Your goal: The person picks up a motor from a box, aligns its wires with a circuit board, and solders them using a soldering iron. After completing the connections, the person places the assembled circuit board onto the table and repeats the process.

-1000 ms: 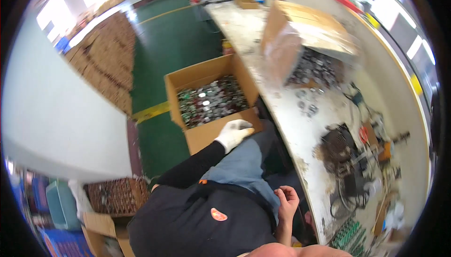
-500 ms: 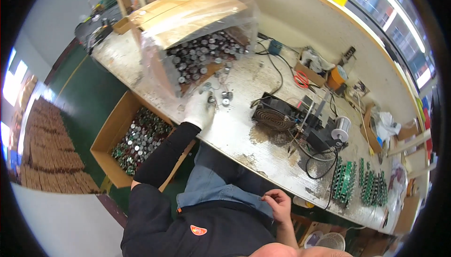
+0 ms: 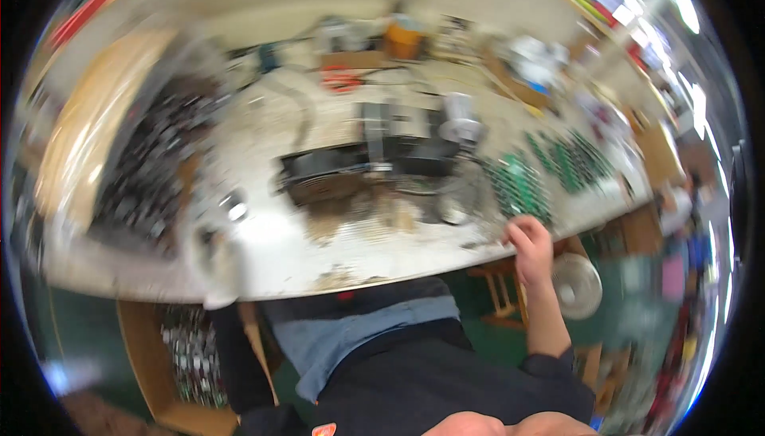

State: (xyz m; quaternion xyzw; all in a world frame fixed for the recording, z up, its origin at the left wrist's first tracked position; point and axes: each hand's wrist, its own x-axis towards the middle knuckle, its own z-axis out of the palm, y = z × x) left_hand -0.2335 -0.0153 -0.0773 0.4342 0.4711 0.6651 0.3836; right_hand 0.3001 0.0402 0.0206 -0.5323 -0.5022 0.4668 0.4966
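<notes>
My left hand (image 3: 217, 269), in a white glove, is over the table's front left edge, beside the pile of small round metal parts (image 3: 155, 165). It is blurred, but its fingers look closed around a dark, small round metal part (image 3: 209, 237). A similar loose part (image 3: 234, 206) lies on the table just beyond it. My bare right hand (image 3: 531, 253) is at the table's front edge, close to the rows of green circuit boards (image 3: 516, 185). Its fingers are curled with thumb and forefinger together; whatever they may pinch is too small to tell.
A black fan unit (image 3: 331, 173) with a stand and a wire spool (image 3: 460, 121) occupies the table's middle. More green boards (image 3: 574, 161) lie to the right. Below the left edge, a cardboard box (image 3: 147, 356) holds many parts. A white round basket (image 3: 575, 286) stands below right.
The view has swung to the right and is blurred. My right hand has risen from my lap to the table edge by the boards. My left hand has drawn back toward the front edge.
</notes>
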